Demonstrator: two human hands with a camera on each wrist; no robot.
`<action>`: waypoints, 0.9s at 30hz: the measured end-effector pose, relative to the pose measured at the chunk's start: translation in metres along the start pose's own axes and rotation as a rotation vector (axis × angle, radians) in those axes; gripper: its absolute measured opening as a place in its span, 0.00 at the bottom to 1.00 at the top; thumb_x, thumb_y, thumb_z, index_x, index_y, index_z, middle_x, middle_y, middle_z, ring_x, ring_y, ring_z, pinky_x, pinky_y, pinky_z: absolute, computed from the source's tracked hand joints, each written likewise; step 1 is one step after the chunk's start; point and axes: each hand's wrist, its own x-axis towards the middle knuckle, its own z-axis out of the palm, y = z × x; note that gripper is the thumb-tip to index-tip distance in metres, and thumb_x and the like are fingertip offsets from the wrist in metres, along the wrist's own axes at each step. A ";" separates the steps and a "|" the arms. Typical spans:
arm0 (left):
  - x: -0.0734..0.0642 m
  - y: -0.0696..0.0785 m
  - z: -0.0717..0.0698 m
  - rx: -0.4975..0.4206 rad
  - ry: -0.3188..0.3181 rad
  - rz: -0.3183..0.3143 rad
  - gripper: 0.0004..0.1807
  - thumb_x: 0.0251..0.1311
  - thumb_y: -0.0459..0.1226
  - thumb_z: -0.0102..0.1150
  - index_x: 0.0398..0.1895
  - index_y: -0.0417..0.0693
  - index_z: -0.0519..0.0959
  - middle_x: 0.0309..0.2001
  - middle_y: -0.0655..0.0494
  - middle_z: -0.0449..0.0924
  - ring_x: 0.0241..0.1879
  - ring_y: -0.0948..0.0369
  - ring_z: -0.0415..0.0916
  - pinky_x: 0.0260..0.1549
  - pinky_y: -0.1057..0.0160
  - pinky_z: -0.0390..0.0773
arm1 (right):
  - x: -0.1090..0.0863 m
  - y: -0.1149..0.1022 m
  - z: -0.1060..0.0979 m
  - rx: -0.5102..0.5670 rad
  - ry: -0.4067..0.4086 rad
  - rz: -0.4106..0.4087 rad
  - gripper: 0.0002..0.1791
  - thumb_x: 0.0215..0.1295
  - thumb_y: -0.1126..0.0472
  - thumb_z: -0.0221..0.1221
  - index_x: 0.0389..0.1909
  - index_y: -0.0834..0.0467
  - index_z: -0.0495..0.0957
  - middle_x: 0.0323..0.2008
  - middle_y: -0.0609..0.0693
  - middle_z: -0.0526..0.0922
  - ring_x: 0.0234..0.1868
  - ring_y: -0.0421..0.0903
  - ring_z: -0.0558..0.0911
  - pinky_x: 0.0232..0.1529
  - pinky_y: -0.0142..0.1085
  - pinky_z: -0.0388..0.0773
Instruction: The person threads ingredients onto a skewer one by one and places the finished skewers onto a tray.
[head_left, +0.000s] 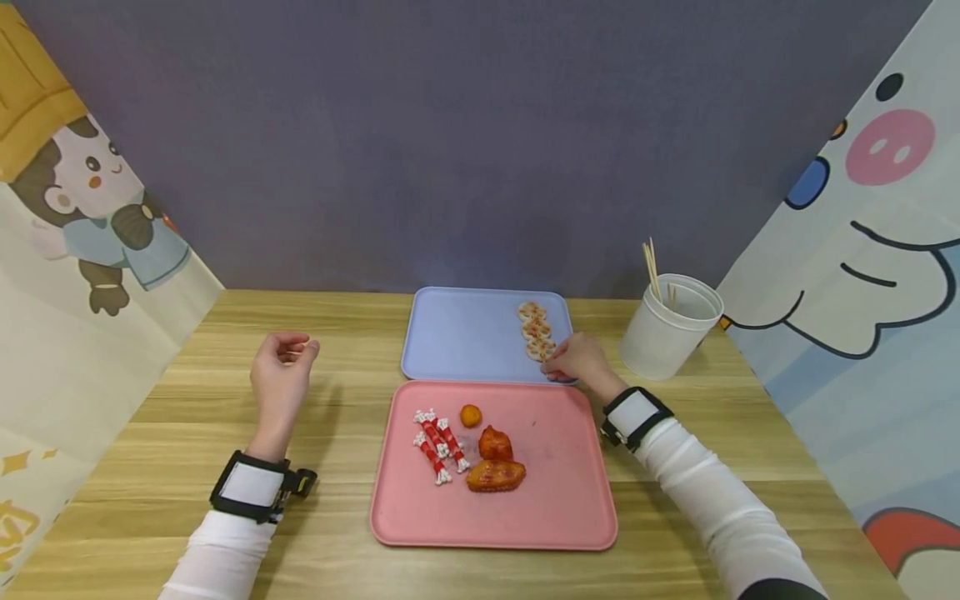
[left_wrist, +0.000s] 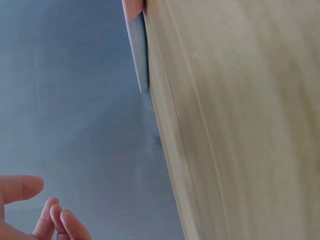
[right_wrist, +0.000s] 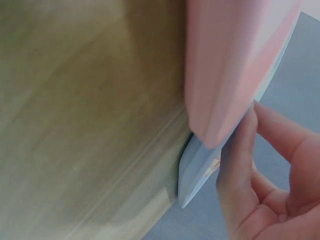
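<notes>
On the blue tray point(head_left: 465, 333), a skewer of pale round slices with brown-orange patches point(head_left: 536, 328) lies along the right side. My right hand point(head_left: 581, 360) is at its near end, thumb and forefinger pinched together there; the stick itself is mostly hidden by the fingers. In the right wrist view, the fingertips point(right_wrist: 247, 120) meet beside the trays' edges. My left hand point(head_left: 282, 371) hovers over the table's left side, fingers loosely curled and holding nothing. The left wrist view shows its thumb point(left_wrist: 22, 188) apart from the fingers.
Nearer me lies a pink tray point(head_left: 562, 500) with several red sticks with white ends point(head_left: 432, 433), an orange ball point(head_left: 470, 415), a glazed chicken piece point(head_left: 495, 443) and a chicken wing point(head_left: 496, 476). A white bucket point(head_left: 660, 337) at right holds wooden sticks point(head_left: 652, 268). A grey wall stands behind.
</notes>
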 end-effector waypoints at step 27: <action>-0.001 0.009 0.029 0.123 -0.165 0.060 0.15 0.58 0.33 0.59 0.46 0.33 0.76 0.41 0.39 0.74 0.38 0.52 0.69 0.39 0.62 0.66 | -0.051 0.003 -0.034 0.052 0.556 -0.203 0.15 0.65 0.54 0.58 0.37 0.63 0.83 0.28 0.58 0.86 0.27 0.51 0.86 0.23 0.29 0.75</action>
